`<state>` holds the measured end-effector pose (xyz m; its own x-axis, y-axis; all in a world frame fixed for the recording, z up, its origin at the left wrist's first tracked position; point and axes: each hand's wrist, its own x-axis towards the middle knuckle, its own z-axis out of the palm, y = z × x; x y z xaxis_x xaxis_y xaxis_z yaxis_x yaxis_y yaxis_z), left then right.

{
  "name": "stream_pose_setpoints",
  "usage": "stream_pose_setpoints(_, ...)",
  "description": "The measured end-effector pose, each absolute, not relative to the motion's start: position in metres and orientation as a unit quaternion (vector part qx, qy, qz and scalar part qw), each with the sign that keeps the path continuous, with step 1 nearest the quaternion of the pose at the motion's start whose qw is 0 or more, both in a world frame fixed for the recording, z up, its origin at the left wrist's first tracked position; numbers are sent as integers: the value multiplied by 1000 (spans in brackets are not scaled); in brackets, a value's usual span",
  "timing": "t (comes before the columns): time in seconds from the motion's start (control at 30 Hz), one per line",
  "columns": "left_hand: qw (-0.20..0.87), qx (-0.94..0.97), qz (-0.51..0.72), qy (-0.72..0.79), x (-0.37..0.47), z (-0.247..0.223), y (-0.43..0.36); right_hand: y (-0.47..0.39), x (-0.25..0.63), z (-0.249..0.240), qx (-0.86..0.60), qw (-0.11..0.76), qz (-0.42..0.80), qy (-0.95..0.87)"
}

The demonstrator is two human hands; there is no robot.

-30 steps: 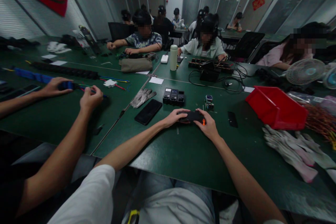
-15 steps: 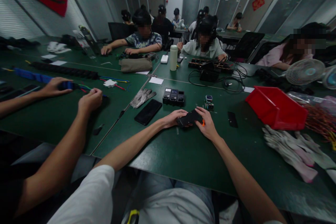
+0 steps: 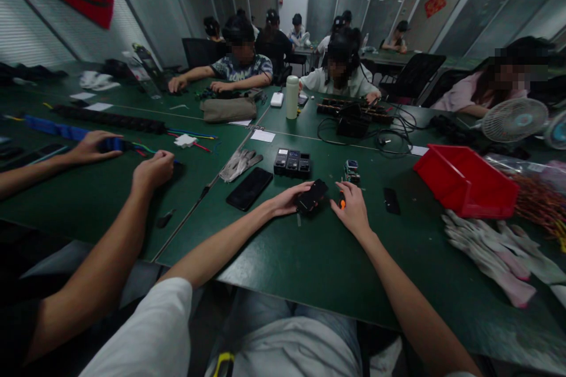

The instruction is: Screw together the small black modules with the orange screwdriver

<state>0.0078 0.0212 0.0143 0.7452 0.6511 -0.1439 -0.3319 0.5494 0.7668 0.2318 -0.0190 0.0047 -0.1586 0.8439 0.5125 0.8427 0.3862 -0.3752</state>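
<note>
My left hand (image 3: pixel 289 200) is closed around the left part of a small black rectangular case (image 3: pixel 313 195), held tilted just over the table. A little to the right, my right hand (image 3: pixel 351 206) is apart from the case, fingers curled around a screwdriver (image 3: pixel 342 202). Its orange and black handle partly shows, and a thin shaft points away from me. Beyond that hand lie small green circuit boards (image 3: pixel 352 171). Past the case stands a black tray with compartments (image 3: pixel 292 164). A thin black plate (image 3: pixel 391 201) rests to the right.
A black phone (image 3: pixel 250 188) and a grey glove (image 3: pixel 241 165) lie left of my hands. On the right are a red bin (image 3: pixel 466 182), more gloves (image 3: pixel 490 253) and bundled wires (image 3: pixel 542 206). A co-worker's hands (image 3: pixel 152 174) work at left; a green bottle (image 3: pixel 292 98) stands ahead.
My right hand has let go of the black case and drawn slightly right, with the screwdriver in it. My left hand now holds the case alone, turned more steeply.
</note>
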Motion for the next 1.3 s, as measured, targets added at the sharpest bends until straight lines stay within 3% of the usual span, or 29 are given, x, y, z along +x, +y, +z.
stream_pose_setpoints(0.37,810,356,390,254,10,9,27,-17,237,-4,-647,273,26,-712)
stream_pose_setpoints(0.47,806,358,391,263,10,9,27,-16,237,-5,-639,319,49,-698)
stream_pose_setpoints(0.7,772,394,406,290,13,14,24,-9,240,-5,-579,518,164,-609)
stream_pose_setpoints(0.87,724,416,461,300,14,17,23,-4,242,-5,-534,597,266,-536)
stream_pose_setpoints(1.13,658,451,500,337,15,15,22,0,244,-5,-447,595,512,-430)
stream_pose_setpoints(1.3,619,476,515,353,18,12,20,-2,242,-4,-436,574,538,-437)
